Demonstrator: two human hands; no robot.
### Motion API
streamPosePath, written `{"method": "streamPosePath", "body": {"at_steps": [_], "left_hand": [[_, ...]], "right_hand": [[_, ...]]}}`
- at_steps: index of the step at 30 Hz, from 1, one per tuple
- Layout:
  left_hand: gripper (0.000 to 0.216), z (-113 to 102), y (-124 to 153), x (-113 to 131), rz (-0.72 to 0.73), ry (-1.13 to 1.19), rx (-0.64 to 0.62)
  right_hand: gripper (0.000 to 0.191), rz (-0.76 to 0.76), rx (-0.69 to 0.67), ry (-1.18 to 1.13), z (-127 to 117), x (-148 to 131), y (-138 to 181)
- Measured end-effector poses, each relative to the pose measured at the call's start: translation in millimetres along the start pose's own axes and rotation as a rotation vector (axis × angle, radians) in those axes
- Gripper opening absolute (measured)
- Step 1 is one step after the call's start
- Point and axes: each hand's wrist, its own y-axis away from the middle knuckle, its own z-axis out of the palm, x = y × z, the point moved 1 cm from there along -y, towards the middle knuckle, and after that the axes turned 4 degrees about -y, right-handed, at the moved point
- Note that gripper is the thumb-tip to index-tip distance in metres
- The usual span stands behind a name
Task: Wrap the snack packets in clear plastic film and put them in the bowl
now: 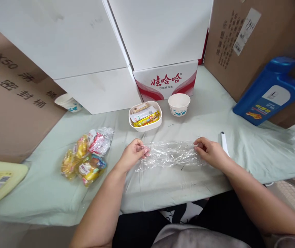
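Observation:
A sheet of clear plastic film (171,155), crinkled and shiny, is stretched sideways just over the cloth-covered table. My left hand (134,153) pinches its left end between thumb and fingers. At the opposite end, my right hand (209,151) grips the film the same way. Beyond the film stands a white oval bowl (145,128) holding several wrapped snacks, one in a yellow wrapper (147,119). A white paper cup (179,105) with a blue leaf print is to the right of that bowl.
Several bagged snacks (85,155) lie at left, near a second paper cup (70,102). A white pen-like tool (224,143) is beside my right hand. A blue bottle (268,93), a yellow-green container (2,182), cardboard boxes (15,103) and a white-and-red carton (166,81) surround the table.

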Motion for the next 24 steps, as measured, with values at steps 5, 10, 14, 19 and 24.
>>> {"method": "streamPosePath", "body": {"at_steps": [5, 10, 14, 19, 24], "left_hand": [[0.033, 13, -3, -7, -0.078, -0.112, 0.173], [0.035, 14, -3, -6, -0.129, -0.203, 0.232], [0.032, 12, -4, -8, -0.06, -0.194, 0.268], [0.019, 9, -8, -16, 0.047, -0.268, 0.28], [0.017, 10, -9, -19, 0.06, -0.441, 0.293]], "right_hand": [[0.028, 0.005, 0.043, 0.172, 7, 5, -10], [0.031, 0.017, 0.088, 0.244, 12, 11, -16], [0.03, 0.034, 0.117, 0.26, 13, 10, -16], [0.03, 0.005, 0.169, 0.335, 16, 11, -13], [0.029, -0.073, 0.237, 0.38, 19, 14, -10]]}}
